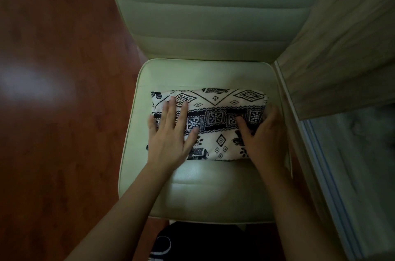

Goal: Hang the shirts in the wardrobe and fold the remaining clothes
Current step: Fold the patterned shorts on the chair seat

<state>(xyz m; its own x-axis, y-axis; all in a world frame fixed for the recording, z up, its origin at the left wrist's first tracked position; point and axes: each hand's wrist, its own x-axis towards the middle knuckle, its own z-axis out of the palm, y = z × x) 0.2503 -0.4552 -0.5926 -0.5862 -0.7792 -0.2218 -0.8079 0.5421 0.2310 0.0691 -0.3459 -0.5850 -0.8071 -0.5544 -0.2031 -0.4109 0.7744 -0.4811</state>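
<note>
A folded black-and-white patterned garment (215,111) lies across the seat of a pale cushioned chair (201,192). My left hand (171,138) rests flat on the garment's left part, fingers straight and spread. My right hand (263,134) is at the garment's right end. Its thumb lies on top of the cloth and its fingers wrap round the right edge, out of sight behind the fold.
The chair's padded backrest (213,8) rises behind the seat. A wood-grain wardrobe panel (346,46) and a sliding-door track (320,153) stand close on the right. Reddish wooden floor (53,111) spreads to the left. A dark shoe (162,243) shows at the bottom.
</note>
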